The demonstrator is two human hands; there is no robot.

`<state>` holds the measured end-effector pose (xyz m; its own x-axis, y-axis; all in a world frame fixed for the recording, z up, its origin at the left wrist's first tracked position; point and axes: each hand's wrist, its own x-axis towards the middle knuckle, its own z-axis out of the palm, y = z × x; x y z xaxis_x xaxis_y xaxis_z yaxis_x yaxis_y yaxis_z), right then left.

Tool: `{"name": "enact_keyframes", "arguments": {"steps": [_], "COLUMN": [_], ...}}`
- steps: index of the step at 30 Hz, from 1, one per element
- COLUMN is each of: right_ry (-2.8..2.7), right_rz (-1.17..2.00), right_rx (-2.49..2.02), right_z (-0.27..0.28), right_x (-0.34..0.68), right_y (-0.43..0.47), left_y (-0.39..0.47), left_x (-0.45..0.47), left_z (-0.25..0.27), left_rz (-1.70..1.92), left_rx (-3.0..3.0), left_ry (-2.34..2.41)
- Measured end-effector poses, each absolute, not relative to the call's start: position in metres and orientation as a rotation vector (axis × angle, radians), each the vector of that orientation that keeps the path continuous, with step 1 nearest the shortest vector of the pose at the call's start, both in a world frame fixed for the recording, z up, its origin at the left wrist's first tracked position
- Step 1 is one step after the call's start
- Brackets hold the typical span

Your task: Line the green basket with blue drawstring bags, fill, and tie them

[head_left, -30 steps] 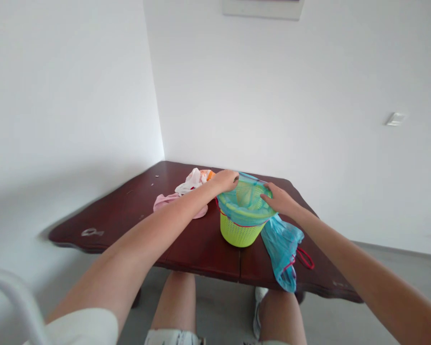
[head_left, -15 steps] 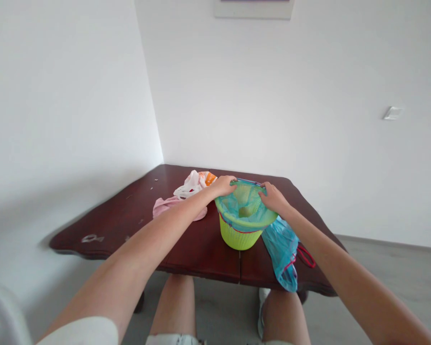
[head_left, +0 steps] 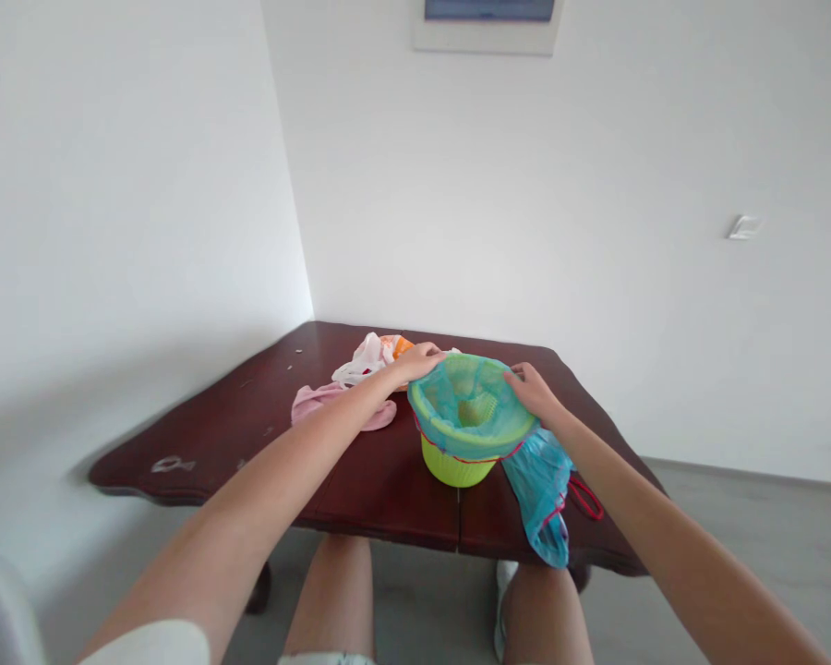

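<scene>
A lime-green plastic waste basket [head_left: 457, 469] stands upright on the table, lined with a thin blue-green drawstring trash bag [head_left: 450, 441]. The bag's edge is folded over the rim, and its red drawstring runs around the outside. My left hand [head_left: 421, 360] grips the bag at the rim's far left side, its fingertips partly hidden. On the right side of the rim, my right hand [head_left: 533, 392] has its fingers and thumb closed on the bag's edge. Beside the basket, below my right forearm, lies another blue trash bag [head_left: 540, 494] with a red drawstring.
A pink cloth [head_left: 311, 403] and a white and orange plastic bag [head_left: 370, 356] lie left of the basket, partly behind my left forearm. The dark red-brown table [head_left: 249, 416] meets the wall at the back. My legs are under its front edge.
The bag's edge has come further down over the outside of the basket, covering more of its wall. Both hands stay at the rim, the right slightly lower. The view has tilted up a little.
</scene>
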<state>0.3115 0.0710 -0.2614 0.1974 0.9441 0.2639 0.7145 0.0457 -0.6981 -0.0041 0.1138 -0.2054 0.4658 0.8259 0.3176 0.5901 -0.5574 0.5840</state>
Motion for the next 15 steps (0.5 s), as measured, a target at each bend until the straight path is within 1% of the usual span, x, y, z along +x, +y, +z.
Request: {"name": "enact_keyframes", "arguments": {"steps": [4,6,8,10,12,15], "right_ry": [-1.586,-1.714,-1.845,-1.883,-1.832,-1.755], "right_rz": [0.195,0.064,0.024,0.115,0.283,0.495], "right_rx": [-1.510,-1.353,-1.266,-1.255,-1.276,-1.331], "right_z": [-0.271,-0.283,-0.298,-0.318,-0.339,-0.360], "right_x": [0.319,0.323,0.325,0.325,0.326,0.333], "right_y": [0.018,-0.015,-0.041,-0.053,-0.054,-0.045], "left_y": [0.102,0.088,0.073,0.062,0.058,0.061], "left_x": [-0.034,-0.053,-0.068,-0.078,-0.083,-0.085], "left_z": [-0.225,-0.240,-0.256,-0.267,-0.274,-0.272], "left_rz": [0.840,0.817,0.745,0.676,0.669,0.699], "left_rx": [2.350,2.427,2.520,2.567,2.584,2.657], "left_ry": [1.113,1.004,0.883,0.821,0.827,0.892]}}
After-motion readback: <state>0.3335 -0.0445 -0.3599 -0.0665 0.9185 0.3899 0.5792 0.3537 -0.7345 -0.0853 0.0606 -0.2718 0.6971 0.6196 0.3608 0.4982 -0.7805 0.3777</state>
